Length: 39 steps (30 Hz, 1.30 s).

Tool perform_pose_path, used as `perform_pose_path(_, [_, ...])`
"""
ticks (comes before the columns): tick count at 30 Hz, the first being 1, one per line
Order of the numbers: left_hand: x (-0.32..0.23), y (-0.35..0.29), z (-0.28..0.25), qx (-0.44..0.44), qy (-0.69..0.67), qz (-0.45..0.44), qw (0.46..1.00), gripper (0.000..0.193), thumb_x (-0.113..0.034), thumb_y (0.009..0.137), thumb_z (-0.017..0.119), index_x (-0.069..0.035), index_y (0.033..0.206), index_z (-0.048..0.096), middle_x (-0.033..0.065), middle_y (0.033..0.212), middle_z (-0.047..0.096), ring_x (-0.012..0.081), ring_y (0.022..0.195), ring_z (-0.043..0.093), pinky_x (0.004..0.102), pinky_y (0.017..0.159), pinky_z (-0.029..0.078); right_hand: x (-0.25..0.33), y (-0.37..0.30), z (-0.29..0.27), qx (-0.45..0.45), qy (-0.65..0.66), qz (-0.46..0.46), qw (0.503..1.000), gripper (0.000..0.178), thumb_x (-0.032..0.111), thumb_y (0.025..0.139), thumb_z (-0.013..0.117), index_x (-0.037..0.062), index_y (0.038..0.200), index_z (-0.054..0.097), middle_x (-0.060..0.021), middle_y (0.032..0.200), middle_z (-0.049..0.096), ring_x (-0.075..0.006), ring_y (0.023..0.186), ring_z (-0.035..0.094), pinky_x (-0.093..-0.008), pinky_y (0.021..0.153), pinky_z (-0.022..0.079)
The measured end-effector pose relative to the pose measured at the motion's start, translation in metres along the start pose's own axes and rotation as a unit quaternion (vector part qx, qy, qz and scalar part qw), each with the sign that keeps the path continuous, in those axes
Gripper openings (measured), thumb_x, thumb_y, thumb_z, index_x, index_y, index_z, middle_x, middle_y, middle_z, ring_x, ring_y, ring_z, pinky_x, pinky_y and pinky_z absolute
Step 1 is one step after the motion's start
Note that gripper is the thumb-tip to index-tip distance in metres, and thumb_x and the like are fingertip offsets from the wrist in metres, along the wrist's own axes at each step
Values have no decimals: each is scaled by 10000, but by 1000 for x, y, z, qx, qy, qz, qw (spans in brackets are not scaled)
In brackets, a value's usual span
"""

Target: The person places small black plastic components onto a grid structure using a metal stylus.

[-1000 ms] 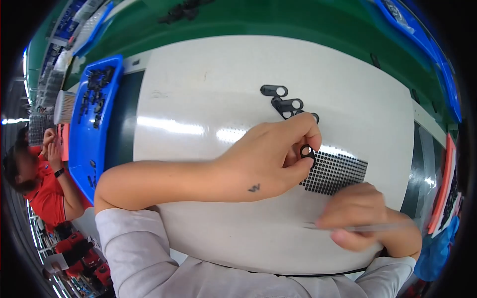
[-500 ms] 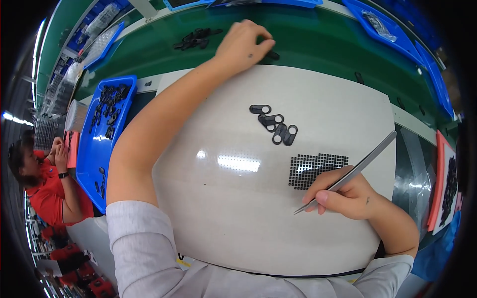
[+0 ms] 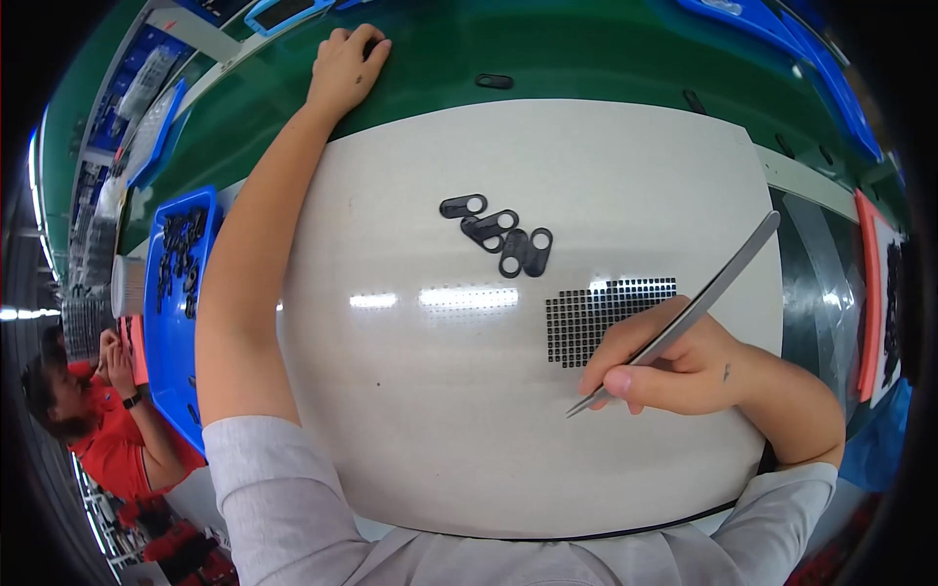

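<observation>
My right hand (image 3: 674,361) grips a pair of grey metal tweezers (image 3: 723,283), their tips angled down just above the white board (image 3: 410,449). Beside and partly behind its fingers, a grid of small black squares (image 3: 576,322) lies on the board. Several black oval parts (image 3: 486,230), each with a round hole, lie loosely grouped at the board's upper middle. My left hand (image 3: 347,68) is stretched far forward onto the green mat (image 3: 430,68), its fingers curled down at a dark piece (image 3: 369,47). What sits under those fingers is mostly hidden.
A single black oval part (image 3: 494,81) lies on the mat beyond the board; a few more rest farther right. A blue tray (image 3: 176,371) of black parts stands left, a red-edged tray (image 3: 870,293) right. A person in red (image 3: 127,420) sits at far left.
My left hand has moved left across the mat, from beside the single oval part to where the black pile was, now covered. The view has shifted; the right hand still holds the tweezers.
</observation>
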<state>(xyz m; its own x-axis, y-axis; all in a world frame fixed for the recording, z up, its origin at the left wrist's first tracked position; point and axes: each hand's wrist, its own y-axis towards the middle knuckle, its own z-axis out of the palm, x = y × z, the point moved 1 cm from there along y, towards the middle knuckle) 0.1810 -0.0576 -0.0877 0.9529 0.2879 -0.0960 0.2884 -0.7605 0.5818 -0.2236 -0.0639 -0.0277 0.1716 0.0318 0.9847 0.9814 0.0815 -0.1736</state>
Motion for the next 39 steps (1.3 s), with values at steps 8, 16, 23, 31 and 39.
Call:
perform_pose_path(8, [-26, 4, -8, 11, 28, 38, 999, 248, -325, 821, 502, -90, 864, 567, 113, 852, 550, 285, 847, 517, 373, 740, 423, -2, -4, 2, -9, 0, -5, 1000, 175, 115, 835, 526, -22, 876, 627, -100, 713, 610, -119, 530, 566, -226, 465, 422])
perform_pose_path(16, [-48, 5, -24, 28, 76, 21, 996, 296, -350, 813, 490, -73, 758, 578, 107, 721, 600, 302, 690, 572, 400, 616, 455, -1, -3, 5, -3, 14, 13, 1000, 157, 93, 831, 527, -17, 882, 626, -99, 716, 610, -121, 536, 570, -225, 471, 428])
perform_pose_path(23, [-91, -22, -83, 42, -238, -77, 967, 241, -236, 784, 575, -22, 676, 550, 61, 535, 494, 140, 519, 505, 259, 518, 399, -2, -3, 4, -14, 4, 11, 1000, 155, 96, 826, 531, -15, 875, 626, -93, 715, 605, -119, 542, 571, -225, 484, 434])
perform_pose_path(31, [-143, -76, -116, 133, -136, 77, 979, 227, -273, 757, 620, -59, 742, 546, 52, 735, 497, 207, 612, 501, 291, 540, 408, 2, -2, 3, -4, -5, 24, 1000, 158, 109, 835, 522, -5, 873, 625, -89, 738, 598, -112, 554, 569, -224, 493, 444])
perform_pose_path(39, [-91, -25, -89, 95, 67, 12, 993, 480, -524, 752, 550, -92, 958, 508, 101, 962, 506, 277, 793, 561, 375, 636, 458, 2, -6, 6, -11, 20, 56, 998, 155, 107, 841, 520, -9, 879, 616, -90, 754, 598, -109, 582, 568, -219, 501, 453])
